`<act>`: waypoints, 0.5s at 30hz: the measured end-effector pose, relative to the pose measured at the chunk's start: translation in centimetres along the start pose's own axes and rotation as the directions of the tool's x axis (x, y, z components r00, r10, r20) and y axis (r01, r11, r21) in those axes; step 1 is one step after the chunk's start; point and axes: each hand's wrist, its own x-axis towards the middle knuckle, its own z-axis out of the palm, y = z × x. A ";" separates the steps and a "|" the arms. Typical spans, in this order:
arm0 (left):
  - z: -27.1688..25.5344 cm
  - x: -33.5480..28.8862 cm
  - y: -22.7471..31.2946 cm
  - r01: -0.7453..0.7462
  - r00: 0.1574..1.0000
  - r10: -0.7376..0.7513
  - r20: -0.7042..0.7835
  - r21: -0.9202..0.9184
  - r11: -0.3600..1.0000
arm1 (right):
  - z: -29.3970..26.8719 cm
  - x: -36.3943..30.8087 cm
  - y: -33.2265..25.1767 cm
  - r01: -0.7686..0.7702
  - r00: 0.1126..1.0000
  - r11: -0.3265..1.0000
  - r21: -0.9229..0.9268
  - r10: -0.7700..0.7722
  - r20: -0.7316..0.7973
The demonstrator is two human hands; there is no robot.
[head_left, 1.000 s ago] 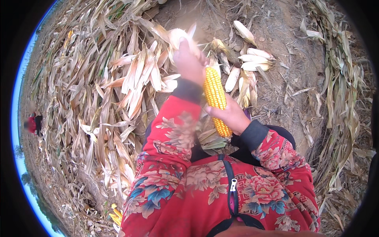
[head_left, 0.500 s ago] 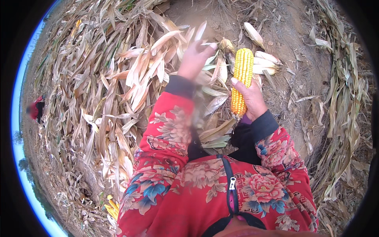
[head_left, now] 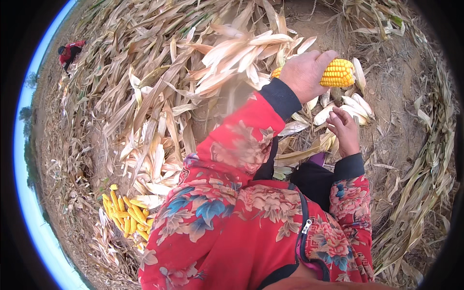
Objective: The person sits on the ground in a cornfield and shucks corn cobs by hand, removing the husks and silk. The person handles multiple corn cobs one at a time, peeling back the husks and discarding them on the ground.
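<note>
My left hand [head_left: 307, 75] is wrapped round the middle of a bare yellow corn cob [head_left: 339, 73], which lies crosswise in it, both ends sticking out. Below and to the right, my right hand [head_left: 345, 129] has its fingers half curled and apart, with nothing in them. It is just in front of several unhusked ears of corn [head_left: 356, 107] lying on the soil. Pale loose husks [head_left: 246, 53] are heaped beyond and left of my left hand.
A pile of husked yellow cobs [head_left: 126, 213] lies at the lower left. Dry cornstalks [head_left: 116, 92] cover the ground on the left, and another row of stalks [head_left: 411, 179] runs along the right. Far off at the upper left is another person [head_left: 71, 52] in red.
The corn cob has passed from my right hand to my left and turned from upright to crosswise. My right hand has let go. The view has swung left, bringing more of the cob pile in.
</note>
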 end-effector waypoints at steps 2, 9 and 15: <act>-2.9 -3.1 -2.7 0.036 0.998 -0.044 0.043 0.171 0.985 | 0.7 0.1 0.4 -0.030 0.998 0.998 -0.053 0.033 0.060; -14.1 -27.9 -10.1 0.511 0.721 -0.673 0.163 0.531 0.676 | 2.5 0.2 2.0 -0.054 0.970 0.988 -0.146 0.087 0.226; -29.0 -52.7 -7.3 0.461 -0.106 -0.959 -0.262 0.842 -0.280 | 1.8 0.7 3.1 -0.117 0.953 0.981 -0.156 0.155 0.260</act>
